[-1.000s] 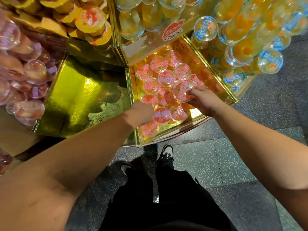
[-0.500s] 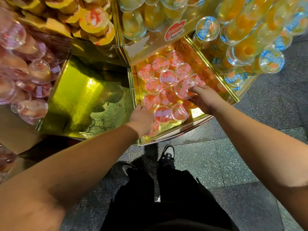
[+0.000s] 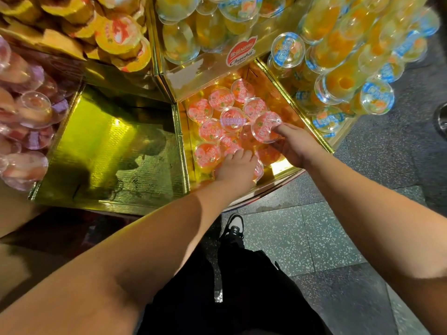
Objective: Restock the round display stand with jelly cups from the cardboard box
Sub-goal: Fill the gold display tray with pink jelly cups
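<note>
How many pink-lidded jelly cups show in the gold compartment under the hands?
At least 10 pink-lidded jelly cups: seven across the back rows, one gripped by the right hand, one at front left, one partly under the left hand. More may be hidden beneath the hands.

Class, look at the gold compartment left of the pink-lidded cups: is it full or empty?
Empty: the gold compartment shows only its bare shiny floor, with no cups inside.

A dark speckled terrazzo floor [image 3: 321,240] of large tiles fills the lower right, under warm yellowish light, darker toward the right edge.
</note>
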`<state>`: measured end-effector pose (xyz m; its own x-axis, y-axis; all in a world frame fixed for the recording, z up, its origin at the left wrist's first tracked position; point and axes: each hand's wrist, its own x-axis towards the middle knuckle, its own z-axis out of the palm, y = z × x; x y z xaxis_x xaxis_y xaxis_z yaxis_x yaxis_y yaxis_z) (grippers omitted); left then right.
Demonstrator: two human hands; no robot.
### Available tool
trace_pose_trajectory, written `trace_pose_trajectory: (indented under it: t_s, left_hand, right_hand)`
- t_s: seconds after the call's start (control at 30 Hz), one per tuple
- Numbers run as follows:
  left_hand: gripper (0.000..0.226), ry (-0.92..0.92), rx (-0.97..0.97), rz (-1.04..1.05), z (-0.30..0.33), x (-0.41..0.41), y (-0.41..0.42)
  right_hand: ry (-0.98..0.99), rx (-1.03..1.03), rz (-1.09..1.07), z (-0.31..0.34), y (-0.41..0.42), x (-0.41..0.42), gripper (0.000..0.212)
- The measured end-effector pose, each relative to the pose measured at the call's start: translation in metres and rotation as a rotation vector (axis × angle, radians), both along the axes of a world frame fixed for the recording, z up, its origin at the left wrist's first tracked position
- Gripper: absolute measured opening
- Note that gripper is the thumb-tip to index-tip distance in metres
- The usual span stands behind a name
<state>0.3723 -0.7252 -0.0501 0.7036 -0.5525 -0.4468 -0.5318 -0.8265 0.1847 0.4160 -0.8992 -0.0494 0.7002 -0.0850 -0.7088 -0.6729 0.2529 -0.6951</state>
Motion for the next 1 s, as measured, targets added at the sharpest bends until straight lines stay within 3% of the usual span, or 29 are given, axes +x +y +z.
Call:
trace_pose_trajectory:
  t_s: [0.17, 0.37, 0.67, 0.77, 0.83, 0.93, 1.0]
  left_hand:
    - [0.062, -0.09, 0.005, 0.018, -0.021, -0.005, -0.006]
    - [0.067, 0.046, -0.123, -0.02, -0.023, 0.005, 0.003]
    - [0.066, 0.118, -0.095, -0.055, -0.026, 0.008, 0.009]
    - [0.047, 0.209, -0.176, -0.007, -0.011, 0.013, 0.011]
    - [0.033, 0.215, -0.345, 0.157, 0.001, 0.022, 0.01]
    - [0.019, 0.229, -0.601, 0.677, 0.016, 0.058, 0.003]
    - [0.022, 0.297, -0.732, 0.96, 0.02, 0.092, -0.001]
  right_hand:
    - [-0.024, 0.004, -0.01, -0.001, -0.005, 0.002, 0.015]
    - [-0.027, 0.014, 0.012, -0.003, -0.003, -0.001, 0.011]
    - [-0.001, -0.007, -0.059, -0.006, 0.015, 0.029, 0.02]
    - [-0.008, -0.022, -0.107, -0.004, 0.028, 0.053, 0.023]
    - [-0.003, -0.018, -0.143, -0.003, 0.035, 0.069, 0.024]
    - [-0.004, -0.028, -0.161, -0.004, 0.043, 0.089, 0.028]
    - [0.007, -0.045, -0.151, -0.005, 0.045, 0.097, 0.034]
